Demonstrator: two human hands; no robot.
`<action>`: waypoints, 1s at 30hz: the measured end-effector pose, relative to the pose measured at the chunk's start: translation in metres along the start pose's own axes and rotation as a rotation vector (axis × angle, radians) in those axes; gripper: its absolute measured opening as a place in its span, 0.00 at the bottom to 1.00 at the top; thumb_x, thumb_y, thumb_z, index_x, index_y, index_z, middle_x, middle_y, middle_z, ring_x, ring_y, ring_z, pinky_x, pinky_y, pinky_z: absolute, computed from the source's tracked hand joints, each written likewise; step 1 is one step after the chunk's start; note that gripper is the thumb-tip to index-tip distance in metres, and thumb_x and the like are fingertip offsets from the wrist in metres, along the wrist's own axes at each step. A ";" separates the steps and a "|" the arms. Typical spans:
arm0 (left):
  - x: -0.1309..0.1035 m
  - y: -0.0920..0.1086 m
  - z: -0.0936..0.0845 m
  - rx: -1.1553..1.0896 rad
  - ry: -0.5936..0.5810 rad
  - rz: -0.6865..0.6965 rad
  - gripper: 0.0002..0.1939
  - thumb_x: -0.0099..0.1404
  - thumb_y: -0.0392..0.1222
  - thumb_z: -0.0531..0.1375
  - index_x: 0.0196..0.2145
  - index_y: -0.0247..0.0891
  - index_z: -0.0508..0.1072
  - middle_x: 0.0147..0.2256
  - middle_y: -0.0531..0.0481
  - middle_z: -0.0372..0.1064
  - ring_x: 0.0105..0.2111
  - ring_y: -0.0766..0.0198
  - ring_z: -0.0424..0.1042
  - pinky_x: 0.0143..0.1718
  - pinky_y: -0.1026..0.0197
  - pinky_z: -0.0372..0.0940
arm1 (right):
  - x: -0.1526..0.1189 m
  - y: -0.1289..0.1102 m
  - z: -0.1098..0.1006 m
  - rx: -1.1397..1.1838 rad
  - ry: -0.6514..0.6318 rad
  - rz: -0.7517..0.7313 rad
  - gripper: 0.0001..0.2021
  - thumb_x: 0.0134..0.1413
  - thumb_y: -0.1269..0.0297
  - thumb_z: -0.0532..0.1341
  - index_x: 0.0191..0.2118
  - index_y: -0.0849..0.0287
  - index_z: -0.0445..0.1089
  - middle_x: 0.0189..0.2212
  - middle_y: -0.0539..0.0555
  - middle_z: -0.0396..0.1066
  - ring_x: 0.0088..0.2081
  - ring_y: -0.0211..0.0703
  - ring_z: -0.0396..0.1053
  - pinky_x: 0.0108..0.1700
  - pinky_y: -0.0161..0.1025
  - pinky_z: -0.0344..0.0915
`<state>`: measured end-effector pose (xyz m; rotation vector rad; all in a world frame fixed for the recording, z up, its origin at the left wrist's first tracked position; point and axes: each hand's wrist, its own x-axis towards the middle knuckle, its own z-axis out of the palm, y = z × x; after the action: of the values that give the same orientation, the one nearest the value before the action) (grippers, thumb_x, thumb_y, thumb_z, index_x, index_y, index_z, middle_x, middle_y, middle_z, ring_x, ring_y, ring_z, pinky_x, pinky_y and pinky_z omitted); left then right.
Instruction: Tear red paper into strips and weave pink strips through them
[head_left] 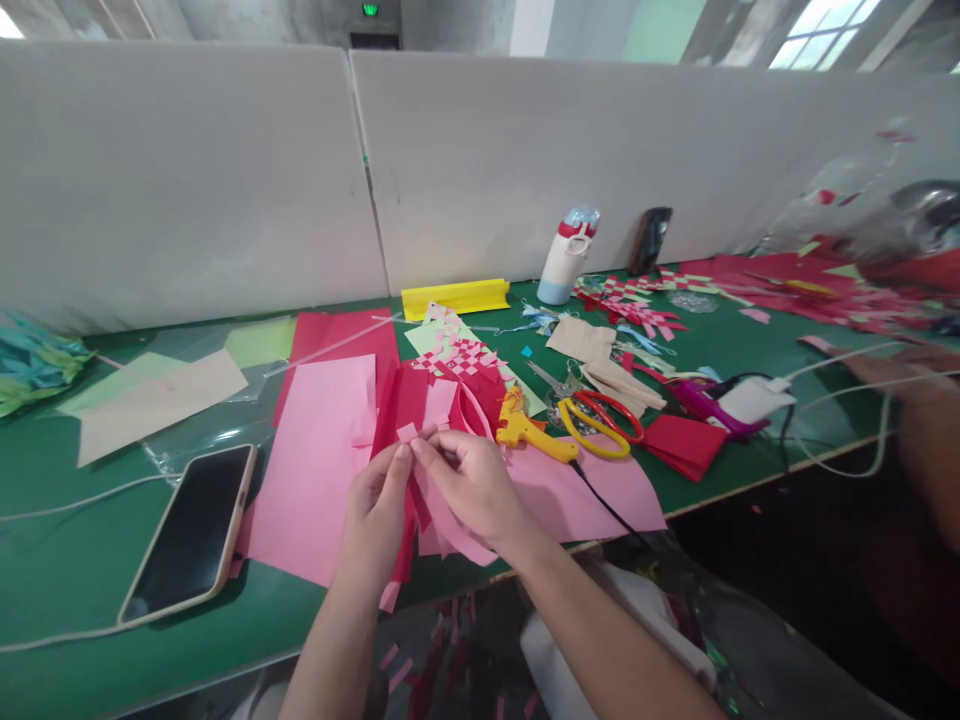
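Can read no words, brands or numbers anywhere. Can make out only a sign (370, 10), small and lit green, high up at the back against the grey wall (450, 25), with marks too small and blurred to tell.

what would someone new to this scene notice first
Probably the left hand and right hand meeting at the center, their fingertips at a small pink paper strip. Just to their right, the bright yellow glue gun stands out against the pink paper. A large dark-screened phone also catches the eye, lying at the left on the green table.
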<state>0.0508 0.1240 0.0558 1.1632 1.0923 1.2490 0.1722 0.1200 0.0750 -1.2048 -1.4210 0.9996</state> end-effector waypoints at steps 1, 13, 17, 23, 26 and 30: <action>0.000 0.000 0.000 -0.012 0.030 0.006 0.17 0.63 0.50 0.57 0.44 0.38 0.77 0.47 0.44 0.74 0.51 0.55 0.69 0.54 0.54 0.61 | 0.001 0.001 -0.001 -0.044 0.003 0.004 0.13 0.57 0.54 0.57 0.33 0.58 0.70 0.30 0.51 0.73 0.32 0.38 0.70 0.34 0.34 0.63; 0.005 0.008 -0.001 -0.282 0.249 0.020 0.14 0.64 0.48 0.57 0.41 0.39 0.76 0.50 0.45 0.72 0.54 0.57 0.66 0.55 0.57 0.60 | 0.004 0.012 -0.003 -0.036 -0.270 0.054 0.09 0.53 0.59 0.60 0.28 0.59 0.69 0.25 0.48 0.69 0.28 0.36 0.66 0.33 0.34 0.60; 0.008 0.010 -0.006 -0.313 0.285 0.062 0.09 0.61 0.45 0.60 0.35 0.38 0.75 0.44 0.45 0.75 0.50 0.57 0.70 0.50 0.58 0.63 | 0.006 0.015 -0.004 0.119 -0.287 0.188 0.08 0.48 0.59 0.63 0.29 0.59 0.70 0.26 0.51 0.74 0.31 0.39 0.72 0.34 0.35 0.64; 0.012 0.014 -0.021 -0.163 0.378 0.091 0.08 0.54 0.44 0.65 0.25 0.38 0.72 0.27 0.54 0.72 0.31 0.65 0.72 0.37 0.61 0.68 | 0.010 0.017 -0.011 0.061 -0.194 0.219 0.11 0.37 0.61 0.70 0.27 0.60 0.72 0.25 0.50 0.73 0.29 0.38 0.71 0.33 0.34 0.64; 0.013 0.017 -0.029 -0.044 0.406 0.071 0.09 0.52 0.45 0.66 0.25 0.38 0.73 0.25 0.54 0.70 0.27 0.67 0.69 0.30 0.64 0.67 | 0.013 0.022 -0.017 0.051 -0.198 0.207 0.12 0.39 0.58 0.69 0.28 0.61 0.73 0.24 0.49 0.71 0.27 0.36 0.68 0.30 0.33 0.63; 0.015 0.018 -0.039 0.003 0.354 0.013 0.10 0.50 0.45 0.68 0.26 0.36 0.75 0.25 0.53 0.70 0.24 0.68 0.67 0.26 0.66 0.66 | 0.019 0.026 -0.028 0.145 -0.199 0.255 0.15 0.44 0.54 0.67 0.30 0.63 0.73 0.23 0.49 0.69 0.24 0.32 0.65 0.26 0.31 0.62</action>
<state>0.0109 0.1396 0.0701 0.9724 1.3463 1.5010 0.2036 0.1434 0.0579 -1.2255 -1.3412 1.4079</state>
